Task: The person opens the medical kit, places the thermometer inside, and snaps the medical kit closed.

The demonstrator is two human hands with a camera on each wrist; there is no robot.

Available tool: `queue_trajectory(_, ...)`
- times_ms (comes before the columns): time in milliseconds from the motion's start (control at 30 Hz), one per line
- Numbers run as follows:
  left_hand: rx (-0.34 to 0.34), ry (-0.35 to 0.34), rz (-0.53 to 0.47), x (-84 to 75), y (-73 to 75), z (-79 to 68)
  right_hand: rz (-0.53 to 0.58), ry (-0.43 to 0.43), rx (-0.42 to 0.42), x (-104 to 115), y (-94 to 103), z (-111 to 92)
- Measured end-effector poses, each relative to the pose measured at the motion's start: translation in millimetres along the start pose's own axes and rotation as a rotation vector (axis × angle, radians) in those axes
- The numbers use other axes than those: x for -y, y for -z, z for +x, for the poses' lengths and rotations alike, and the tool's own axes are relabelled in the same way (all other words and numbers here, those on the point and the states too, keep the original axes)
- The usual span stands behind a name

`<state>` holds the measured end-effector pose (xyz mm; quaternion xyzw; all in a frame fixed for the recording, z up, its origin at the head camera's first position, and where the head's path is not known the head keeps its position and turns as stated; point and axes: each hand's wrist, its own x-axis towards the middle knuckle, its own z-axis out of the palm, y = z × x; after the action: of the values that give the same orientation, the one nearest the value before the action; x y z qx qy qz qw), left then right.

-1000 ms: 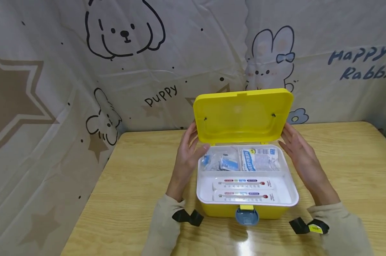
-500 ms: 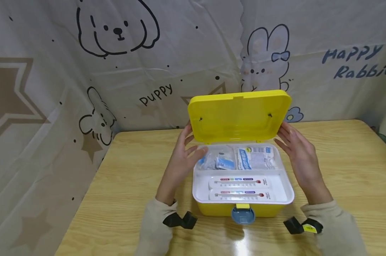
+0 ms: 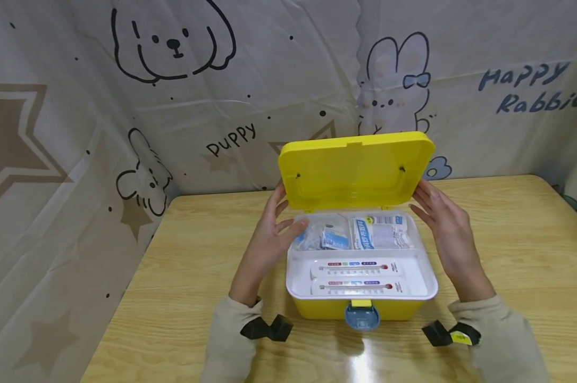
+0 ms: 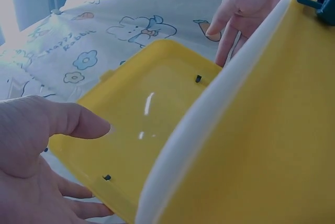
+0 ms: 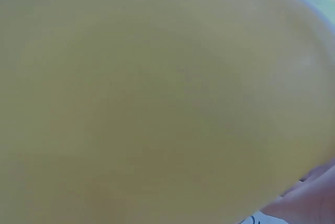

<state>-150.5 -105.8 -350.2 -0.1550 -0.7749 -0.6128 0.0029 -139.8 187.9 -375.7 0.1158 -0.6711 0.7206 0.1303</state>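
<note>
In the head view a yellow first-aid box [image 3: 312, 308] stands on the table, its lid [image 3: 357, 173] raised and leaning back. My left hand [image 3: 271, 229] is at the lid's left side, fingers reaching toward its back and thumb over the tray's rear corner. At the lid's right side is my right hand [image 3: 448, 234], fingers extended along the edge. The white tray [image 3: 419, 271] holds two cased thermometers [image 3: 355, 267], a gauze packet [image 3: 386, 232] and a clear bag [image 3: 333, 236] with blue-printed contents. In the left wrist view, the left thumb [image 4: 86, 122] lies apart from the lid's inner face.
A blue-grey latch [image 3: 362, 316] hangs at the box front. The wooden table [image 3: 183, 276] extends on both sides of the box. A printed cloth [image 3: 211, 111] hangs behind and to the left. Yellow plastic fills most of the right wrist view.
The whole head view has shifted, so box and hands appear slightly farther left. The hands stay at the lid's sides, with no clear change against the box.
</note>
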Motion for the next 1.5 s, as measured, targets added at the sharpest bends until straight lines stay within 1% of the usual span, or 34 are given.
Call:
queue_trajectory(200, 0.005, -0.025, 0.022, -3.8, -1.2, -0.8, -0.012, 0.012, -0.004, 4.7, -0.7, 3.7)
queue_trajectory(300, 0.01, -0.04, 0.018, -3.9, -1.3, -2.2, -0.046, 0.001, 0.006, 5.7, -1.1, 3.8)
queue_trajectory(367, 0.011, -0.04, 0.023, -2.8, -1.4, -3.8, -0.077, -0.008, 0.014, 5.3, -1.3, 1.2)
queue_trajectory(467, 0.009, -0.04, 0.035, -2.4, -0.8, -5.4, -0.111, 0.002, 0.02, 5.0, -1.6, -2.1)
queue_trajectory(533, 0.0, -0.031, 0.037, -2.4, -0.2, -5.4, -0.108, 0.013, 0.018, 5.5, -1.1, -3.3)
queue_trajectory(667, -0.007, -0.013, -0.008, -2.2, 1.5, -7.1, -0.129, 0.015, 0.011, 8.7, 0.6, -5.5)
queue_trajectory(733, 0.002, -0.022, -0.025, -2.0, 2.2, -8.8, -0.193, 0.014, 0.014, 11.1, 0.6, -7.5)
queue_trajectory(800, 0.024, -0.057, -0.034, -2.5, 3.2, -9.1, -0.278, 0.017, 0.018, 14.3, 0.1, -8.6)
queue_trajectory(867, 0.04, -0.088, -0.001, -4.3, 4.3, -9.2, -0.355, 0.028, 0.027, 17.6, 0.1, -9.3)
queue_trajectory(933, 0.047, -0.11, 0.035, -5.7, 5.5, -8.8, -0.407, 0.04, 0.037, 20.2, 1.0, -9.5)
queue_trajectory(1000, 0.051, -0.116, 0.074, -7.2, 7.0, -9.3, -0.417, 0.047, 0.048, 22.2, 2.7, -9.9)
queue_trajectory(1067, 0.062, -0.111, 0.083, -8.6, 9.2, -11.0, -0.42, 0.049, 0.059, 24.4, 4.8, -10.6)
queue_trajectory(1133, 0.083, -0.109, 0.075, -9.1, 11.4, -12.4, -0.436, 0.045, 0.066, 26.7, 7.5, -11.1)
queue_trajectory(1200, 0.088, -0.108, 0.052, -9.6, 14.0, -13.9, -0.444, 0.035, 0.07, 28.9, 9.6, -11.0)
queue_trajectory(1333, 0.074, -0.114, 0.028, -11.6, 18.6, -15.8, -0.456, 0.003, 0.083, 31.6, 12.2, -10.1)
queue_trajectory(1500, 0.059, -0.103, 0.052, -14.9, 20.6, -16.5, -0.461, -0.024, 0.103, 31.6, 13.7, -10.7)
